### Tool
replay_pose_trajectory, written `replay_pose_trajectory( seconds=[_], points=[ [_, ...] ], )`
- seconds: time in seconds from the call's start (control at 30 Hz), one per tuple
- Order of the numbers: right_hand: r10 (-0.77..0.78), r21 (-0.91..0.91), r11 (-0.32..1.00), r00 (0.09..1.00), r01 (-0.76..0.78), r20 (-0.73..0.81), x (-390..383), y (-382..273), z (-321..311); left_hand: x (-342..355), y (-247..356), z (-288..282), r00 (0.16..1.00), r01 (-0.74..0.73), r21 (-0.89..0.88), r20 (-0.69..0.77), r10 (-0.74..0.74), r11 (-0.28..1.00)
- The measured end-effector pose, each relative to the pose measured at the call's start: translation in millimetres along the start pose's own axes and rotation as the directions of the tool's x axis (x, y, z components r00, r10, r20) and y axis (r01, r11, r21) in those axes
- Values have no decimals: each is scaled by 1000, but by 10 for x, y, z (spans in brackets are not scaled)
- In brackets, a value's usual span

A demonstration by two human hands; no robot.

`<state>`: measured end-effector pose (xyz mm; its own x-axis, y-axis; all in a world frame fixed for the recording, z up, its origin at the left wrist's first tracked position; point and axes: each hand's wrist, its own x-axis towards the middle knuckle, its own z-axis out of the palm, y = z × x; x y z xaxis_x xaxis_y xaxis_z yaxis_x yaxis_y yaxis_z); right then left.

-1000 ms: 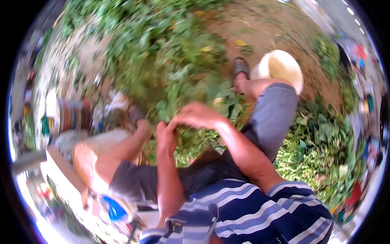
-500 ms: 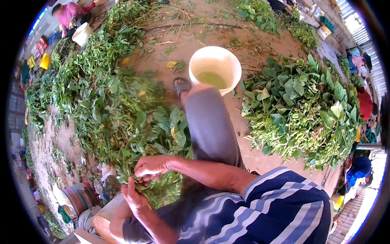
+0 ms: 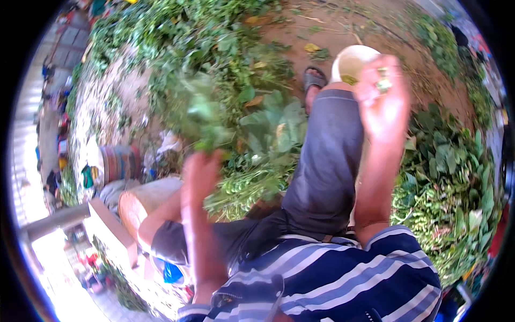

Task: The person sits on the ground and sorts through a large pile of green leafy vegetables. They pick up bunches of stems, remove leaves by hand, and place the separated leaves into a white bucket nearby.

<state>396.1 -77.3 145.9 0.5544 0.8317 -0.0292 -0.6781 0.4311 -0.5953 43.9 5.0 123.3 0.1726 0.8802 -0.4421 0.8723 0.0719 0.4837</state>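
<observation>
On the left, my left hand is closed round the stems of a leafy green plant, smeared by motion, held above the greenery. My right hand is raised at the right, in front of a pale bucket and hiding part of it. Small green pods show between its curled fingers, also somewhat blurred. Inside the bucket lies something yellowish green. Cut plants with pods lie below my left hand, by my legs.
A large heap of leafy plants spreads across the far left. Another pile with pods lies at the right. My knee rises between them. A round log-like block and a striped drum-shaped container stand at the left.
My hands, together over the plants before, are now apart. The right has swung up and right to the bucket with pods; the left holds the plant. The view has turned left.
</observation>
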Motion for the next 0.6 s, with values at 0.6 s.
replay_pose_trajectory(
  seconds=[0.6],
  points=[
    [98, -989, 80, 988, -125, -117, 1190, 190, -1686, 493, -1810, 1231, 657, -198, 340, 742, -133, 919]
  ],
)
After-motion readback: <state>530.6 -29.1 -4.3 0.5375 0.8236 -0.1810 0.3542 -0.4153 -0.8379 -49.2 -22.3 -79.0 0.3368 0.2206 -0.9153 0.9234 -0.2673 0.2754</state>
